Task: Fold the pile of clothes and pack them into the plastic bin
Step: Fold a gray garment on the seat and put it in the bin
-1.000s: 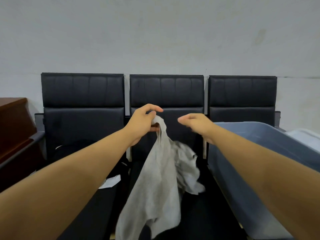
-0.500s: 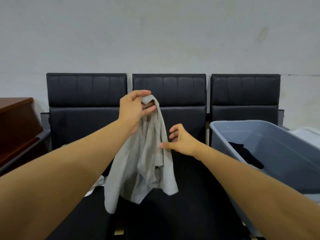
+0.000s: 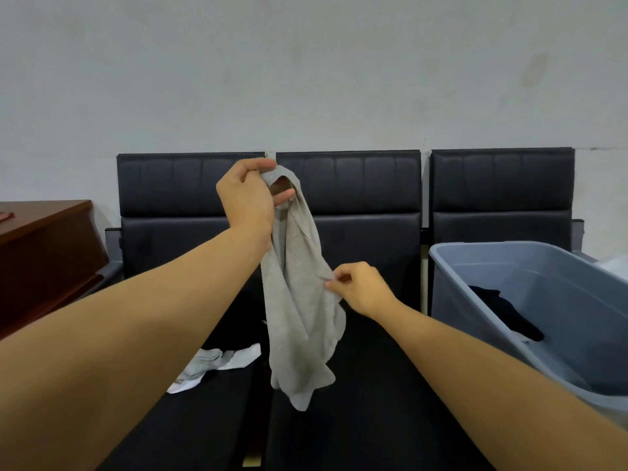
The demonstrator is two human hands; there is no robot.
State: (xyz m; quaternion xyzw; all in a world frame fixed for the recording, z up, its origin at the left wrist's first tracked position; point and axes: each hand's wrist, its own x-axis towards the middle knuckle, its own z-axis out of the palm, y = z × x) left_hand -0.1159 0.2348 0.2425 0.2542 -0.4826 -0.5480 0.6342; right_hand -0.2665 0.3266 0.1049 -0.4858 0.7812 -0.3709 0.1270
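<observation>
A light grey garment (image 3: 299,307) hangs bunched in the air over the middle seat. My left hand (image 3: 249,195) grips its top edge, raised to the height of the backrests. My right hand (image 3: 360,287) pinches a fold on the garment's right side, about halfway down. The grey-blue plastic bin (image 3: 452,263) stands on the right seat, with a black folded garment (image 3: 506,314) lying inside it. A white and pale grey cloth (image 3: 217,363) and dark clothes (image 3: 234,321) lie on the left seat, partly hidden by my left arm.
Three black padded seats (image 3: 373,385) stand in a row against a pale wall. A brown wooden cabinet (image 3: 44,253) is at the far left. Something white (image 3: 615,266) shows just behind the bin's far right edge.
My left hand has lifted the grey garment higher off the seat. My right hand went from open near the cloth to pinching its right side. The view has shifted left, showing more of the bin's inside.
</observation>
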